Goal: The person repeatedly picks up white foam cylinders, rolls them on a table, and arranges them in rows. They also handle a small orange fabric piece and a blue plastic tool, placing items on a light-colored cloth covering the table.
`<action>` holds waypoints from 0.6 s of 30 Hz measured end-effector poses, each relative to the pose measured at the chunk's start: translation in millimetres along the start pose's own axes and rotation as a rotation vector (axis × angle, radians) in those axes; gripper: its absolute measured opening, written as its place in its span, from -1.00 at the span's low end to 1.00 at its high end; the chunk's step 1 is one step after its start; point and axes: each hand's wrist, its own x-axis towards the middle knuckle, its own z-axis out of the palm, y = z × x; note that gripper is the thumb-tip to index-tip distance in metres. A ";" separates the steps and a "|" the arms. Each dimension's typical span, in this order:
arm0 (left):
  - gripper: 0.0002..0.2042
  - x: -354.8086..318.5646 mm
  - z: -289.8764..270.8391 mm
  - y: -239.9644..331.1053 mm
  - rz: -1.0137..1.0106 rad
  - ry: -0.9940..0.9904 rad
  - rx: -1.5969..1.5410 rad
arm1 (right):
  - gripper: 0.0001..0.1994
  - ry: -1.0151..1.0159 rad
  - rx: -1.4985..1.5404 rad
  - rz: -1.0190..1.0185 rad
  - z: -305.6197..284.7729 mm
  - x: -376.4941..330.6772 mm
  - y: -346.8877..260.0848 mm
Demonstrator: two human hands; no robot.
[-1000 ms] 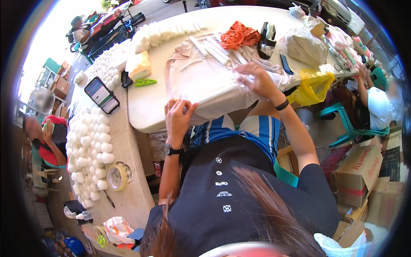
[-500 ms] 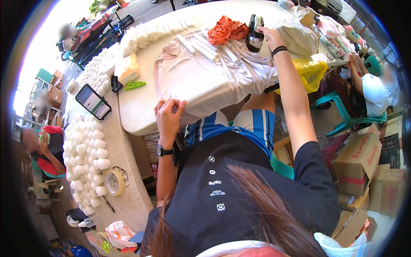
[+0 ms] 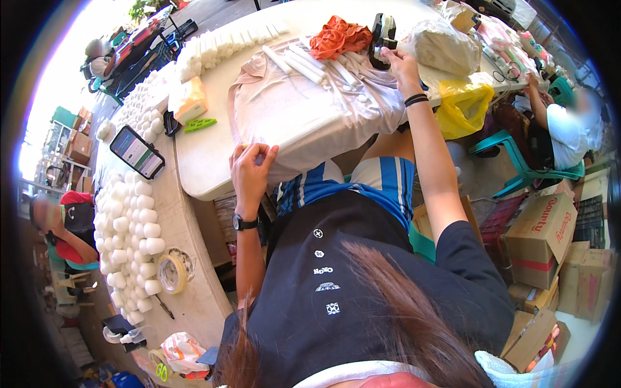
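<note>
A pale pink cloth (image 3: 284, 123) covers part of the white table, its front edge hanging over my lap. My left hand (image 3: 251, 173) is at the cloth's front left corner, fingers curled toward the thumb; what they hold, if anything, is too small to tell. My right hand (image 3: 402, 70) reaches to the near end of a black desktop dispenser (image 3: 383, 40), with thumb and fingers pinched together there. Whether something thin is between them, I cannot make out. Several white sticks (image 3: 304, 68) lie on the cloth, close to a crumpled orange cloth (image 3: 339, 37).
Left of me are rows of white rounded pieces (image 3: 132, 226), a phone (image 3: 137, 153), a tape roll (image 3: 172, 273) and a green cutter-like tool (image 3: 200, 125). A yellow bag (image 3: 464, 108) hangs at the right edge. Cardboard boxes (image 3: 540, 236) and a seated co-worker (image 3: 572, 132) are at right.
My right hand has shifted from the dispenser's right side down to its near end. My left hand stays at the cloth's corner, its fingers slightly moved.
</note>
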 end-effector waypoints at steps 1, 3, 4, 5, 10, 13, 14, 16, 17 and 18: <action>-0.67 0.2 0.2 -0.5 -0.005 -0.014 -0.008 | -0.69 0.046 -0.168 -0.099 -3.5 1.0 7.5; -0.68 1.1 0.4 -2.2 -0.002 -0.010 -0.018 | -0.61 0.146 -0.473 -0.439 -11.3 4.7 16.8; -0.69 0.5 -0.1 -3.0 -0.013 -0.027 -0.032 | -0.67 0.125 -0.606 -0.511 -16.5 5.3 17.6; -0.70 0.7 0.2 -2.8 -0.026 -0.032 -0.036 | -0.68 0.102 -0.630 -0.552 -19.1 3.4 15.9; -0.71 1.0 -3.2 -3.1 0.021 0.018 -0.037 | -0.92 -0.142 -0.357 -0.494 -19.4 -31.1 -30.8; -0.72 3.5 -5.0 -4.5 0.058 0.014 -0.035 | -0.91 -0.490 -0.254 -0.511 -6.2 -70.2 -75.0; -0.72 4.1 -6.2 -5.7 0.042 0.005 -0.041 | -0.89 -0.606 -0.210 -0.480 1.3 -85.1 -88.4; -0.72 4.9 -4.3 -6.3 -0.002 -0.042 -0.079 | -0.84 -0.853 -0.391 -0.859 11.2 -105.8 -115.2; -0.70 4.9 -3.6 -7.5 -0.021 -0.051 -0.085 | -0.78 -0.943 -0.395 -0.914 17.3 -117.4 -122.8; -0.68 4.7 -2.9 -7.9 -0.042 -0.064 -0.078 | -0.75 -1.017 -0.403 -0.941 27.2 -127.9 -128.7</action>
